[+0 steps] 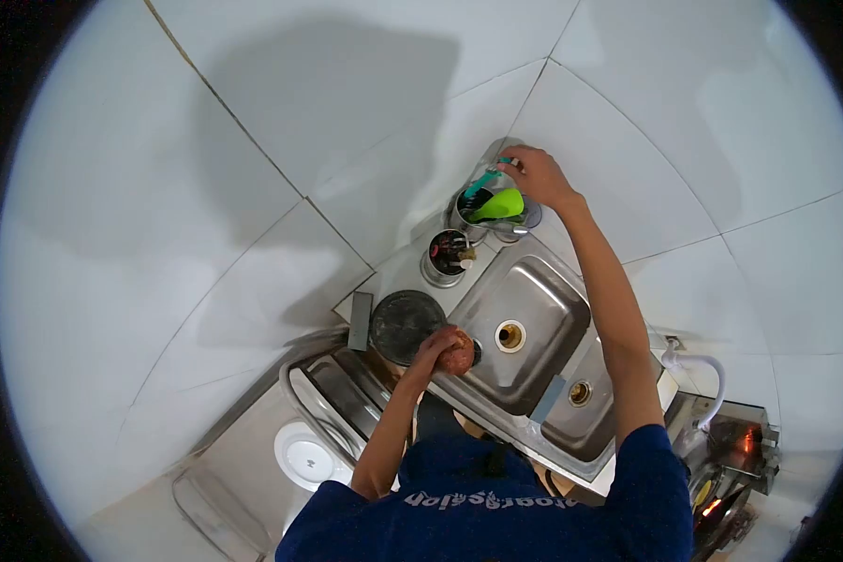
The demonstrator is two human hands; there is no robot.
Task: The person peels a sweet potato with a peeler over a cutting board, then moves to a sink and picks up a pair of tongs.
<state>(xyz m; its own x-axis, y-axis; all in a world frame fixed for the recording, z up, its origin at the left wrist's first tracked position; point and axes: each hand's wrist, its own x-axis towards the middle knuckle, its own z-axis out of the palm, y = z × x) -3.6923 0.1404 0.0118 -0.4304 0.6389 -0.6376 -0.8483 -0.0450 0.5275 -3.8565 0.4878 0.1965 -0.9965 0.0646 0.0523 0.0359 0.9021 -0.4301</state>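
My left hand (433,350) is closed around a round, reddish-brown lump (458,356), perhaps a root vegetable, at the left rim of the steel sink (473,323). Beside that hand lies a dark round board or slab (405,328). Far back at the corner, my right hand (537,176) pinches the end of a teal-handled utensil (483,183). The utensil's lower end is hidden in a metal holder (468,228). A bright green utensil (502,205) leans from the same holder, just below my right hand.
A second metal canister (440,273) with small items stands near the holder. A grey block (360,320) sits by the dark slab. At left is a metal rack (295,384) with a white plate (307,456). Lit flames (712,508) burn at lower right, near a white hose (712,367).
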